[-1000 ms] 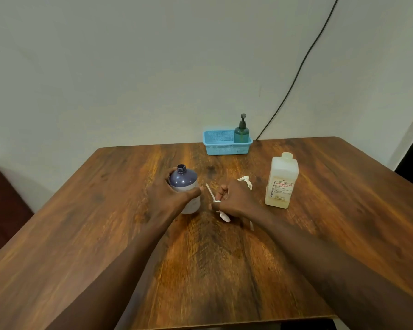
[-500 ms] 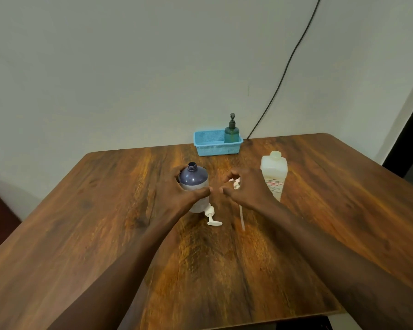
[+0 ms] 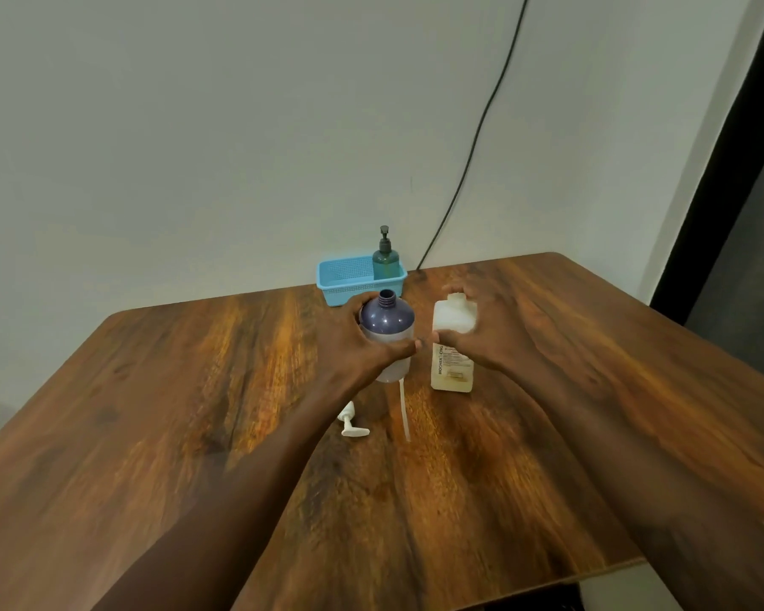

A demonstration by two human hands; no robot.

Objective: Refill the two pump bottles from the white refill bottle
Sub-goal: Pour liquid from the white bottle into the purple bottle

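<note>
A purple pump bottle (image 3: 387,319) stands upright mid-table with its neck uncapped, and my left hand (image 3: 357,341) is wrapped around its body. Its white pump head (image 3: 352,422) and dip tube (image 3: 404,410) lie on the table just in front. The white refill bottle (image 3: 452,346) stands to the right, cap on. My right hand (image 3: 488,330) curls around its upper part, fingers behind and thumb in front; the hand is blurred and a firm grip is not clear. A green pump bottle (image 3: 385,256) stands in the blue basket (image 3: 345,280) at the back.
The wooden table (image 3: 195,412) ends at a wall behind the basket. A black cable (image 3: 473,138) runs down the wall to the table's back edge. A dark doorway is at the far right.
My right hand let go of the pump head, which now lies on the table, and moved right onto the refill bottle. My left hand stayed on the purple bottle. The camera view shifted.
</note>
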